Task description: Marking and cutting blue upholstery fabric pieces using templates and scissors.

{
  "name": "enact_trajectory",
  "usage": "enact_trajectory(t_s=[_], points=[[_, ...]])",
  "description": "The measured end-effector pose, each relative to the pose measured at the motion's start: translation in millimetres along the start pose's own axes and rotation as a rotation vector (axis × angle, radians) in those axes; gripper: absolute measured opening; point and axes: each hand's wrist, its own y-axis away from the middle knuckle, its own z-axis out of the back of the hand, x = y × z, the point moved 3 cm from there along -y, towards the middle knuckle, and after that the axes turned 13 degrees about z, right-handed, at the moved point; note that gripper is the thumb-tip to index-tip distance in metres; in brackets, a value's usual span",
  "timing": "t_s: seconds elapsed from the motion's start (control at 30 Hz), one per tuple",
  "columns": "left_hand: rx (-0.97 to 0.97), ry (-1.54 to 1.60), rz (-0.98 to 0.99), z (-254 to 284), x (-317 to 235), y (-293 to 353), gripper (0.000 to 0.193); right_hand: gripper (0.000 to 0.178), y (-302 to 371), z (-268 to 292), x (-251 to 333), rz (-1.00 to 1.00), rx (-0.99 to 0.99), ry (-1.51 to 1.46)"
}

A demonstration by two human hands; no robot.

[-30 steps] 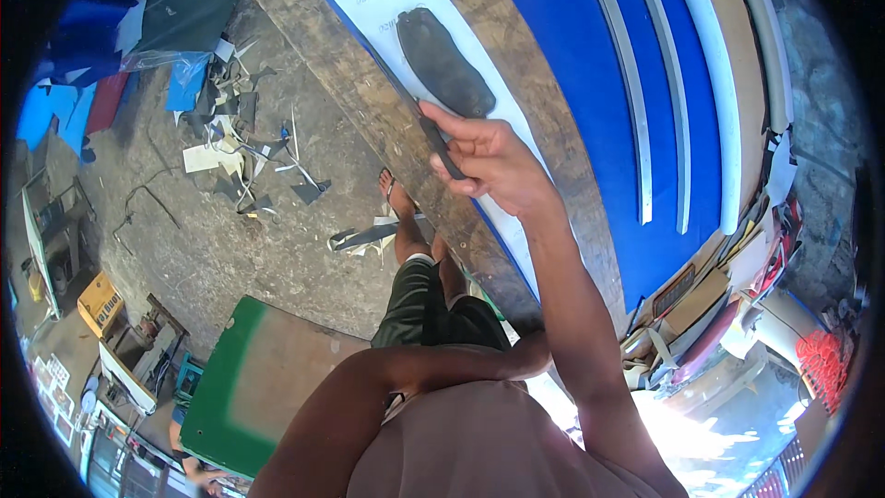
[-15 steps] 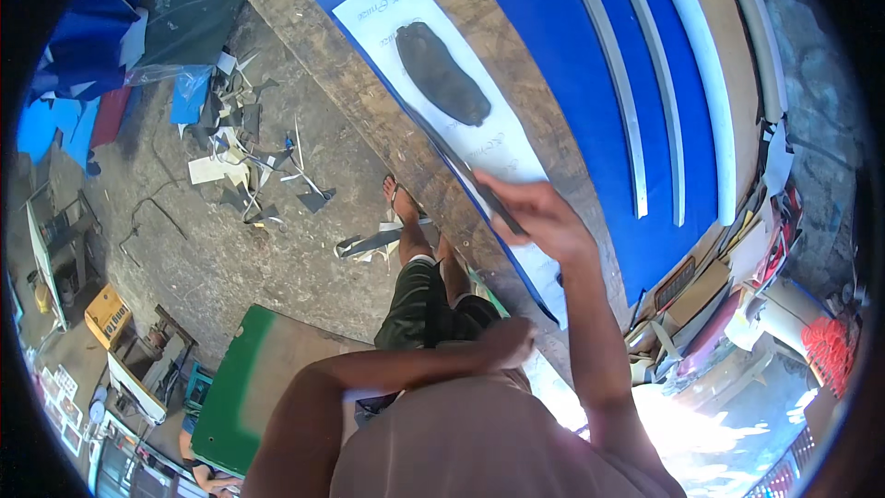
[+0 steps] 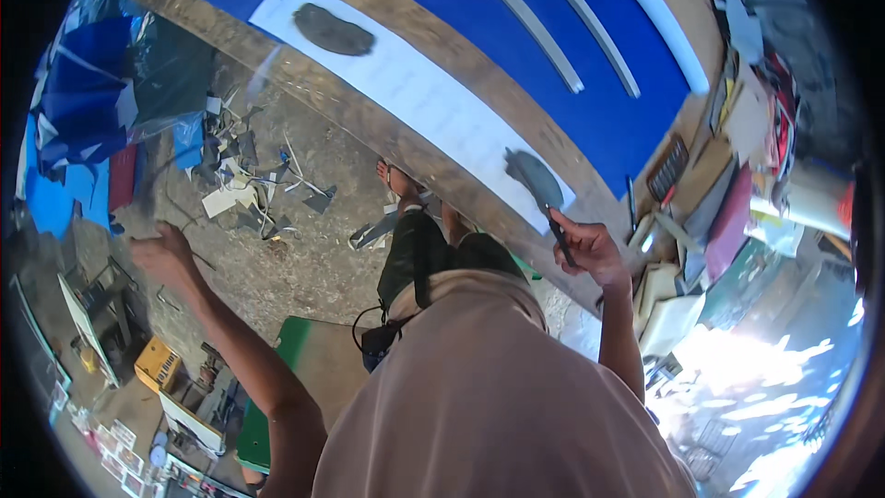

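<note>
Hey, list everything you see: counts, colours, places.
Wooden bench: one, brown, top and centre
Blue sheeting: several areas, blue, bench and left
White strip: one, white, on bench
Flat pieces: two, dark grey, on strip
Bars: two, pale grey, on blue sheeting
Tube: one, white, beyond bars
Scraps: many, mixed colours, on floor
Board: one, green and tan, lower left
Box: one, yellow, lower left
Slim tool: one, black, lower right
Left hand: one, blurred, over floor
Right hand: one, fingers around slim tool

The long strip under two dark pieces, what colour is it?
The strip is white; the head view shows it best.
</note>
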Motion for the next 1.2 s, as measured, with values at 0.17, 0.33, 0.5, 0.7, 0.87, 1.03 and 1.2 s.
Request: enact_trajectory(t_s=[0.17,0.33,0.5,0.7,0.87,1.03,1.2], points=[[0.388,0.839,-0.363,101,-180,139,0.042,0.075,78,31,-38,0.084,-0.352,0.175],[0.897,1.012,-1.008,230,-281,331,0.010,0.071,122,63,-83,0.138,-0.655,0.624],[0.865,0.947,-1.155,261,-303,413,0.012,0.069,123,64,-97,0.475,-0.852,1.285],[0.755,0.937,-1.074,265,-296,441,0.019,0.055,120,66,-84,-0.041,-0.748,1.349],[0.802,0.739,-1.042,266,-304,449,0.017,0.040,114,75,-63,-0.117,-0.471,1.510],[0.717,0.634,-1.028,276,-307,454,0.015,0.021,53,64,-48,0.384,-0.712,1.262],[0.616,0.677,-1.100,282,-307,458,0.013,0.015,-16,51,-55,0.615,-0.759,1.234]])
